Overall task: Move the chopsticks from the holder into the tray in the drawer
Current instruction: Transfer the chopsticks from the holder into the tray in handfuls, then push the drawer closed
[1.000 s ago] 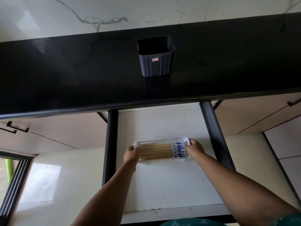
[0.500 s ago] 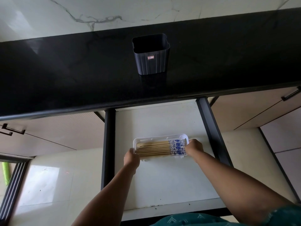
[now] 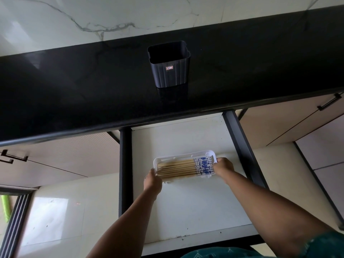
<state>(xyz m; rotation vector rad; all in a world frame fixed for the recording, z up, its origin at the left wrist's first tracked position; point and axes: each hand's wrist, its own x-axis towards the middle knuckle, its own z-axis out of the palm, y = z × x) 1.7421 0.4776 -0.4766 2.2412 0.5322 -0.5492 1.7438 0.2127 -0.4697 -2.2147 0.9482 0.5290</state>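
Chopsticks (image 3: 184,167) lie flat in the white tray (image 3: 175,158), side by side, blue-patterned ends toward the right; the tray rests on the floor of the open drawer (image 3: 195,205), roughly mid-width, toward the back. Holder (image 3: 169,65) stands upright on the black table (image 3: 74,86), apparently empty, well apart from the tray. Left hand (image 3: 152,181) grips the tray's left end, right hand (image 3: 223,167) its right end; fingers of both curl round the rim, though their tips are hidden behind the tray edges. Judgement: transfer looks done, and the step in hand is seating or squaring the tray. To do it well: keep the tray level so the sticks do not roll or ride over each other, move both ends evenly, set it parallel to the drawer sides, then let go without dragging the rim. Risk: a tilt toward one end could slide the sticks against the end wall. Surface: drawer floor is off-white, a little scuffed, with dark rails either side. Room: glossy black table under a white marbled wall, beige cabinet fronts with dark handles to left and right, pale tiled floor below, a dark door frame at lower left.
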